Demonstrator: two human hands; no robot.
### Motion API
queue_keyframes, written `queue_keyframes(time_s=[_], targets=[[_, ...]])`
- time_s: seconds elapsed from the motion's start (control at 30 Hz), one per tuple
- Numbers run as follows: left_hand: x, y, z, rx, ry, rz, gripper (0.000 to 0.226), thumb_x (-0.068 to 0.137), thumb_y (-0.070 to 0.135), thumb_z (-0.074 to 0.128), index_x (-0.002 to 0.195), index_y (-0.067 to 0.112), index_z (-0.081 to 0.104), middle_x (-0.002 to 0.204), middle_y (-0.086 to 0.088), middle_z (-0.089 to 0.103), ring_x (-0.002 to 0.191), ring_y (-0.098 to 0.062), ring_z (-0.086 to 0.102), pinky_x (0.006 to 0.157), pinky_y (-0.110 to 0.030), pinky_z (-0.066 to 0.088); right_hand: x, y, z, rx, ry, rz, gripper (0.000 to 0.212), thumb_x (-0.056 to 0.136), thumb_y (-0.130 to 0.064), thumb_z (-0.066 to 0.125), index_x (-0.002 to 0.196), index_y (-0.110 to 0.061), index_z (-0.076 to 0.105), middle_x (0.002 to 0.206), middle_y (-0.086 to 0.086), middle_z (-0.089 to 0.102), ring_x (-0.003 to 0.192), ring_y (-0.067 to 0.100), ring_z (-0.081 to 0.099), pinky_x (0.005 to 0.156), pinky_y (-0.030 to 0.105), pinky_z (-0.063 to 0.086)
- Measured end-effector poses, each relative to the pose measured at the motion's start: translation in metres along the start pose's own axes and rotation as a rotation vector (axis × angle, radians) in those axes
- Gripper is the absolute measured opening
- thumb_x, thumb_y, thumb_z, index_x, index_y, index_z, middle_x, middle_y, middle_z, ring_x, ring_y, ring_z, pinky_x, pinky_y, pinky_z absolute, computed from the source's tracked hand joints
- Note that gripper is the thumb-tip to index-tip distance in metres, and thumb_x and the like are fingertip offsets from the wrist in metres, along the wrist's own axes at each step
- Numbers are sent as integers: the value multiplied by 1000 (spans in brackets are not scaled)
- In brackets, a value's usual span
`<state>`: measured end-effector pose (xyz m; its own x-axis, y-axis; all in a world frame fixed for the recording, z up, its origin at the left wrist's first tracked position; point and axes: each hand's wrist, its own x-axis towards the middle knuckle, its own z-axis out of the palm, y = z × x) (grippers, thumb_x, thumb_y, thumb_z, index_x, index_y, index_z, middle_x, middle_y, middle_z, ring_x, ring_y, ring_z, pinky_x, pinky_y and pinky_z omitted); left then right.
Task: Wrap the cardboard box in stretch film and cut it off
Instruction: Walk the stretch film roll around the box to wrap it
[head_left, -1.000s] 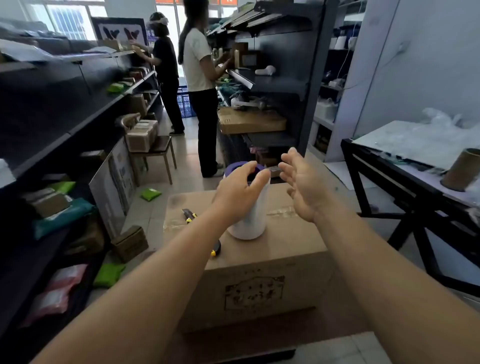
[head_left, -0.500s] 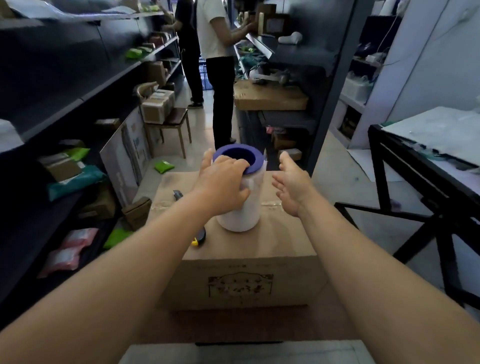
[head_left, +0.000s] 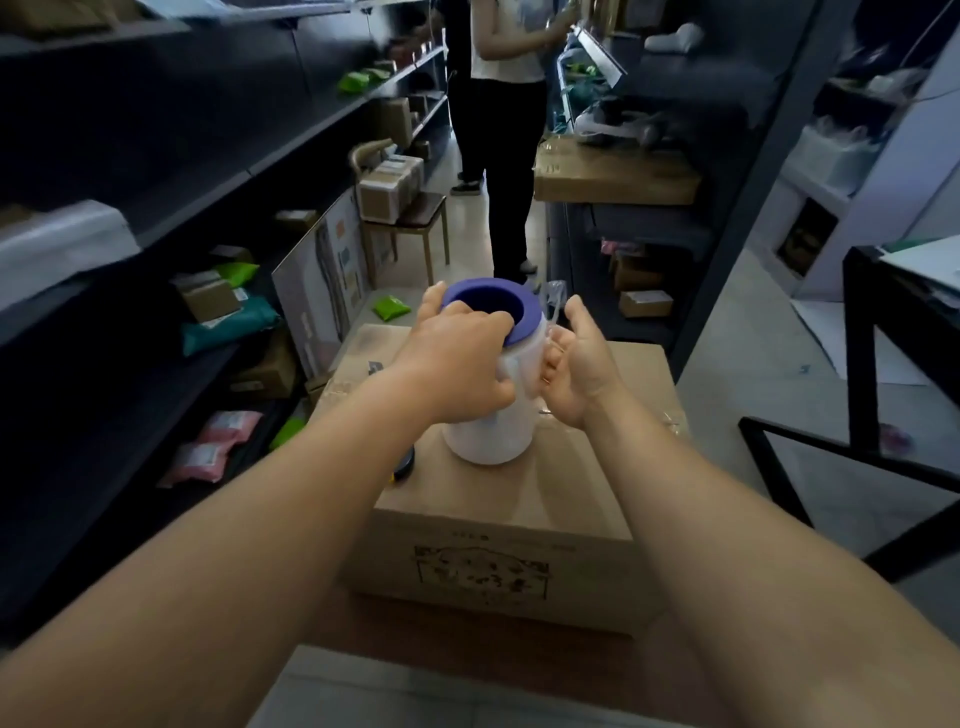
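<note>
No text, brand or number can be read anywhere. The cardboard box (head_left: 498, 525) carries a dark printed panel on its near side face, below the stretch film roll (head_left: 493, 410), but its marks are too blurred to make out.

You show two bare forearms, no sleeve reaching into view on either. Your left hand (head_left: 457, 358) and right hand (head_left: 576, 374) are ungloved, with no ring, watch or band visible at either wrist. Nails look short and plain.
</note>
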<state>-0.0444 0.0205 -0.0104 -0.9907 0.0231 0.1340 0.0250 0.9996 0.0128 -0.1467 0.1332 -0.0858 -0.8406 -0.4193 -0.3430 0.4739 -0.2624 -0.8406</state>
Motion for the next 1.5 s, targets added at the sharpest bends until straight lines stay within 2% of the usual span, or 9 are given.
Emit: queue_keyframes(time_s=[0.1,0.27,0.47,0.6,0.7,0.8,0.97,1.1,1.5], targets=[[1,0,-1,15,-9,11,15,83,34,56,88,22,49,77,6,52,87,-19,52,117,-43,4,-2,0,-5,67,-43,-10,54,92,-55,48,120,-11,62,114,8,65,106,21,60,100,34,44],[2,-6,-2,56,-59,30,16,81,28,59,89,25,46,79,5,55,88,-20,52,116,-46,4,-13,-1,-17,154,-55,-2,11,92,-22,60,101,-18,61,83,-3,62,79,10,59,92,29,40],[3,-10,-7,115,-51,119,13,82,30,59,90,23,51,78,6,60,82,-19,58,114,-37,20,-30,1,-27,194,7,-85,17,89,-6,63,99,-20,61,81,-3,64,76,9,61,85,27,45],[-4,-6,-11,123,-4,166,18,85,33,57,97,20,53,88,3,60,92,-21,51,93,-30,39,-44,2,-33,225,36,-155,16,88,-5,65,93,-20,61,79,-2,67,75,10,65,85,28,49],[-14,6,-19,92,16,204,15,83,30,58,90,18,52,78,3,57,78,-20,53,74,-32,49,-58,2,-37,256,50,-200,14,88,-7,66,89,-21,62,80,-2,67,72,10,65,79,28,51],[-26,18,-27,79,-3,217,16,81,32,59,85,18,52,69,5,53,64,-18,52,62,-32,49,-74,5,-38,277,98,-223,12,89,-10,66,86,-21,62,79,-2,67,72,10,65,76,28,52],[-61,34,-37,107,-15,269,33,81,41,60,66,26,34,62,9,43,52,-9,38,48,-23,29,-106,23,-36,312,131,-238,13,89,-11,66,86,-21,60,73,-5,68,68,9,63,65,23,51],[-95,43,-38,141,-42,277,31,81,45,58,72,20,43,61,6,44,52,-12,40,47,-25,34,-133,48,-38,343,185,-228,13,88,-11,68,88,-21,60,77,-6,69,60,6,63,52,18,50],[-157,98,-11,150,-113,409,39,82,51,56,76,13,55,60,4,46,50,-12,39,45,-25,32,-208,111,-77,444,331,-286,18,92,-6,60,79,-19,57,60,-6,68,56,5,66,61,23,51]])
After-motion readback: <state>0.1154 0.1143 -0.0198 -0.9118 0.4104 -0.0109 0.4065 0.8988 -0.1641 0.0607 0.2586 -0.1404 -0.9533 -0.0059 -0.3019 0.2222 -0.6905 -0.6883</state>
